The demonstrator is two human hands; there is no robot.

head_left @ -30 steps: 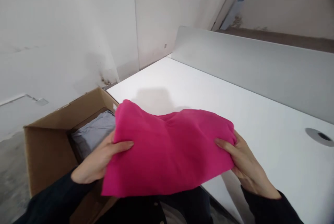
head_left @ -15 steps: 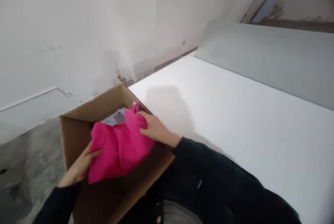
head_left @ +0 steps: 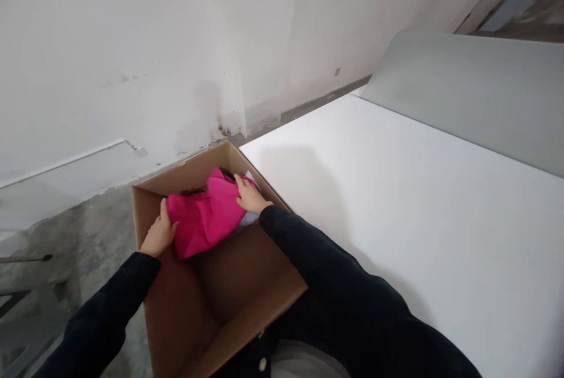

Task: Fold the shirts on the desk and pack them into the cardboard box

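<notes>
A smooth white tabletop (head_left: 423, 201) extends right of the hands. Within an open brown cardboard box (head_left: 170, 322), folded bright-pink cloth (head_left: 200, 216) lies between the left hand (head_left: 159, 234), pinching its edge, and the right hand (head_left: 250, 194), touching it, grip indeterminable.

No lettering, brand, number or sign could be read anywhere. On the far right inner side of the cardboard box (head_left: 176, 313), a small white patch (head_left: 250, 176) showed, too small to make out.
</notes>
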